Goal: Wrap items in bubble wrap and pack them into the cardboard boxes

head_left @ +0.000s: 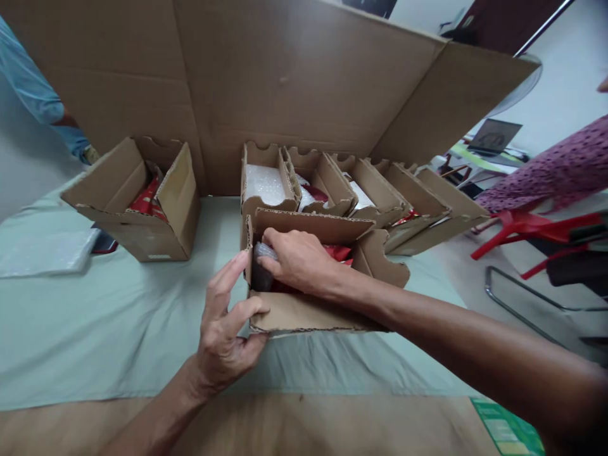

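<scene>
In front of me an open cardboard box (313,312) sits lengthwise on the cloth-covered table. My left hand (228,323) braces its left near corner, fingertips along the end wall and the index finger over the front flap. Reaching in from the right, my right hand (299,259) is closed on a bundle in clear bubble wrap (264,251) at the box's left end. The lower part of that end looks dark, and my fingers hide some of the bundle. A shiny red packet (339,253) shows inside, behind my right wrist.
Several open cardboard boxes (270,206) stand in a row behind, holding bubble-wrapped and red items. Another box (156,237) with a red packet stands left, near flat bubble wrap (52,253). A tall cardboard panel (294,82) rises behind. People stand at both sides; a red chair (532,231) is right.
</scene>
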Available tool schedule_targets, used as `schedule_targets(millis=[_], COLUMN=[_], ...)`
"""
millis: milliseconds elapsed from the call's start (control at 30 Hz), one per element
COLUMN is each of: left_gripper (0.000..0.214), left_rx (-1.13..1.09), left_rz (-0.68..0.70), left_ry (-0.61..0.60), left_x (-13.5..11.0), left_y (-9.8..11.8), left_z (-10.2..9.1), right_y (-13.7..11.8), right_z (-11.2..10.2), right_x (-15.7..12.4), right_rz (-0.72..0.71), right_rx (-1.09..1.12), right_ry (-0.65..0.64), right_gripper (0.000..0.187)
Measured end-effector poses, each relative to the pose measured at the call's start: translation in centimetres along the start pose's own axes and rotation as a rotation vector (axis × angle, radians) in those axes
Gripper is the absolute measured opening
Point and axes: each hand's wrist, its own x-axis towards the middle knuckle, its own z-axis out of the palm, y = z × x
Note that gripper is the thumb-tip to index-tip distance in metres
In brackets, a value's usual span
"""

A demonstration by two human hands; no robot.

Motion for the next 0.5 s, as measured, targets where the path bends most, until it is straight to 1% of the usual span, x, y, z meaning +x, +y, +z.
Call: schedule_targets(millis=[100,200,367,500], left_gripper=[0.025,0.024,0.022,0.018], left_rx=[-0.001,0.001,0.008,0.012], left_rz=[-0.013,-0.022,-0.004,0.001], left_ry=[0.001,0.015,0.039,0.042], left_x=[0.0,-0.1,-0.4,-0.5], left_y=[-0.1,-0.2,-0.5,-0.7], left_z=[0.0,0.2,0.5,0.6], right_y=[0.1,-0.2,-1.1,-1.5], right_z=[-0.7,-1.2,-0.4,-0.2], right_x=[-0.5,-0.8,-0.4,0.3], right_rz=[-0.002,-0.002,-0.032,-0.011], right_rx=[-0.032,-0.062,-0.023,-0.017], right_ry=[-0.004,-0.045,-0.079,-0.147], right_gripper=[0.029,0.025,0.033,0.032])
